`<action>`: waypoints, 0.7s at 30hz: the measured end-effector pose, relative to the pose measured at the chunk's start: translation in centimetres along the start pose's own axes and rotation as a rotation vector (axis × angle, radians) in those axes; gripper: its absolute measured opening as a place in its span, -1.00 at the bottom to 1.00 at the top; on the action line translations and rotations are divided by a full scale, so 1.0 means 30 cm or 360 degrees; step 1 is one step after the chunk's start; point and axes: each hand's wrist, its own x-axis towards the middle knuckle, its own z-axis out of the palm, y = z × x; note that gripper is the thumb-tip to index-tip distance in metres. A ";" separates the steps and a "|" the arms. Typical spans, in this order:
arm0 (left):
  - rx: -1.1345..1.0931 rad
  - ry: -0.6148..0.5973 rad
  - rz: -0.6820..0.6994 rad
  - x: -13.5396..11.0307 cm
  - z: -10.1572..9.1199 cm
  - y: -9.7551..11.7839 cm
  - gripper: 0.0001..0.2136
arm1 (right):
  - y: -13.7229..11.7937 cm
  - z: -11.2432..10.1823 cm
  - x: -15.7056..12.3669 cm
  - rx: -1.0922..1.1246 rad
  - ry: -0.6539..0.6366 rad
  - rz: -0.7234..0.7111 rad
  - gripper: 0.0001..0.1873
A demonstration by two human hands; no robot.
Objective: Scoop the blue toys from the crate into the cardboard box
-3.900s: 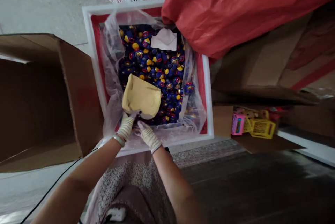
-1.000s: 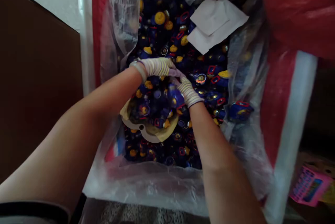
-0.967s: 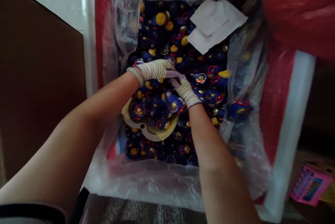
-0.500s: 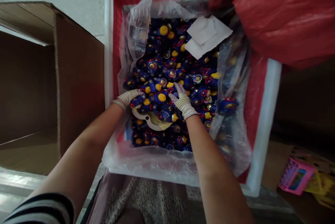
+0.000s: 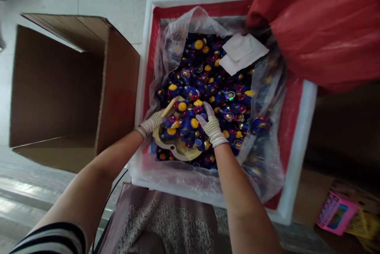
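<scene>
Blue pieces [image 5: 228, 114] crowd the right grip [image 5: 211, 126]; above is open.

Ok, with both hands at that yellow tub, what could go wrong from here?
Spilling: the yellow tub is heaped with blue-and-yellow toys, so some could tumble over its notched rim, even with the right hand against the pile.

Snagging: the clear plastic liner bunches close to the left hand and might catch.

Overlooking: a lone toy lies on the liner at the right, apart from the main pile.
</scene>
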 end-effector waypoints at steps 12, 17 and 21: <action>-0.0145 -0.0404 0.0304 -0.713 -0.152 0.620 -0.27 | -1.068 -0.130 -0.176 -0.0445 0.0003 -0.0586 -0.29; 0.0097 0.0110 0.0351 -1.056 -0.498 0.947 -0.11 | -1.543 0.190 -0.120 -0.0359 -0.0186 -0.0697 -0.25; 0.0653 0.0455 0.0073 -1.216 -0.785 1.170 -0.16 | -1.660 0.609 -0.041 0.0064 -0.0373 -0.0502 -0.21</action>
